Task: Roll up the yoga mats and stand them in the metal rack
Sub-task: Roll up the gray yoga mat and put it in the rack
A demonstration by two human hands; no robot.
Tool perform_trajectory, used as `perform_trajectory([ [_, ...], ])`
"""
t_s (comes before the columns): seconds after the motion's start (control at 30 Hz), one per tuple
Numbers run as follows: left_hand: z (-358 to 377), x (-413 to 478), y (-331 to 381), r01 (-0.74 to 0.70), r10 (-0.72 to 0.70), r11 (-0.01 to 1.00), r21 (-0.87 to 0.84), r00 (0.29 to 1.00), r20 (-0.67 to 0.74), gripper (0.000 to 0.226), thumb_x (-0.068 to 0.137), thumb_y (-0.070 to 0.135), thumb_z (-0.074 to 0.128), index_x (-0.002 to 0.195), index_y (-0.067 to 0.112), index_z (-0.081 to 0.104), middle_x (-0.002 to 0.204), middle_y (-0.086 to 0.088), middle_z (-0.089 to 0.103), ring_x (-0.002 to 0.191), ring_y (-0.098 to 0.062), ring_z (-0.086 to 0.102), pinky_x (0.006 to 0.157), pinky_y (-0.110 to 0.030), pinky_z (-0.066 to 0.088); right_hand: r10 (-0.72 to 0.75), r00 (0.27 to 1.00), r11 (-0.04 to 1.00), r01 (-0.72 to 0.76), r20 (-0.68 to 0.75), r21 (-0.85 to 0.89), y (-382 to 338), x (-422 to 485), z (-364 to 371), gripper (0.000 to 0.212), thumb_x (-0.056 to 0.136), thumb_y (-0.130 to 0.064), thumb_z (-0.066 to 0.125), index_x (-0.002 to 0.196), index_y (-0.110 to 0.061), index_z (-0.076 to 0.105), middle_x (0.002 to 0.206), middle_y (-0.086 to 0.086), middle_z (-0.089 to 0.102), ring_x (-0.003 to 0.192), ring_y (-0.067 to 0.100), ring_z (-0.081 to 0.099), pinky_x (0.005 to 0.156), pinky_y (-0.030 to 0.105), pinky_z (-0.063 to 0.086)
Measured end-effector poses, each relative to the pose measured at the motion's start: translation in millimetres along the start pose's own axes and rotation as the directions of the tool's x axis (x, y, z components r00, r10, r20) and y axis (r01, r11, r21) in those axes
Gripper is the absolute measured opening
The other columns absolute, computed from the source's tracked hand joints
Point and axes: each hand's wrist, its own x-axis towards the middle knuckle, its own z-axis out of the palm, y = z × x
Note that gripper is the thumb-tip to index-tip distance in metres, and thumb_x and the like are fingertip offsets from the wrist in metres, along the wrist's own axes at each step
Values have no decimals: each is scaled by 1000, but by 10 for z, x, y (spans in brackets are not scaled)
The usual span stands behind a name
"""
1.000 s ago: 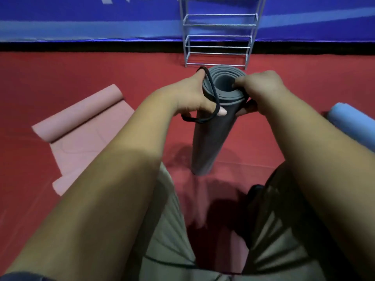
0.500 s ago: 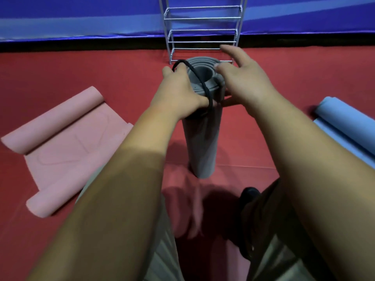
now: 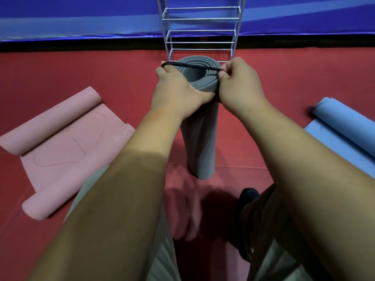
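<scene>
The tightly rolled grey foam yoga mat (image 3: 200, 138) stands upright on its end on the red padded floor (image 3: 60, 74), just in front of the silver wire metal rack (image 3: 200, 30) and not yet in it. A thin black elastic band (image 3: 194, 66) is stretched straight across the mat's top end. The left hand (image 3: 176, 90) hooks curled fingers round the band at the far-left rim, and the right hand (image 3: 241, 86) pinches it at the right rim. Each grip is narrow and closed on the band, with both palms lying against the roll's upper side.

The foam looks light, soft and springy, so the roll probably wants to loosen as soon as pressure comes off. It should dent rather than break, and its matte skin looks grippy, not slippery. The band probably has to be spread wider than the rim and worked down over the spiral to hold it. For carrying, a hand wrapped round the middle of the cylinder seems the safest hold, since squeezing only the top may let the inner coils slide out.

A pink foam yoga mat (image 3: 67, 147), curled at both ends, lies to the left. A partly rolled blue foam yoga mat (image 3: 345, 126) lies to the right.
</scene>
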Motion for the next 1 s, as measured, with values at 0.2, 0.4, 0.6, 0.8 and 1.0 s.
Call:
perform_trajectory([
  [0.2,-111,-31,-64,-5,6,1000,-16,996,88,125,53,72,94,145,8,38,144,-7,38,129,-29,57,95,-34,47,206,974,970,-190,-98,152,44,23,27,24,82,-23,45,98,-19,62,100,5,73,88,30,75,74,51,66],
  [0.4,-283,7,-195,51,-20,983,-178,985,172,123,73,97,58,159,13,37,162,-9,43,148,-27,44,118,-40,39,237,970,970,-239,-45,-46,6,77,-74,21,96,-29,51,92,-19,70,91,9,76,66,34,78,67,50,67],
  [0.6,-398,51,-307,197,-109,934,-298,951,288,82,92,93,24,123,32,69,107,-4,77,76,-26,80,65,-39,65,170,977,978,-152,125,-141,-18,82,-90,29,110,-30,49,100,-16,72,90,9,76,56,27,75,66,41,66],
  [0.8,-321,172,-487,311,-34,831,-461,856,516,94,95,89,4,76,27,72,55,1,50,42,-15,43,44,-23,28,219,896,949,-287,386,128,78,60,-68,29,107,-14,57,80,-11,66,77,8,69,65,20,66,66,44,68],
  [1.0,-67,300,-781,512,-237,723,-464,815,529,60,107,67,33,69,26,52,56,6,41,47,-12,32,41,-15,23,285,840,926,-366,462,94,211,109,83,14,99,0,57,92,-11,62,84,16,60,56,18,58,61,34,64],
])
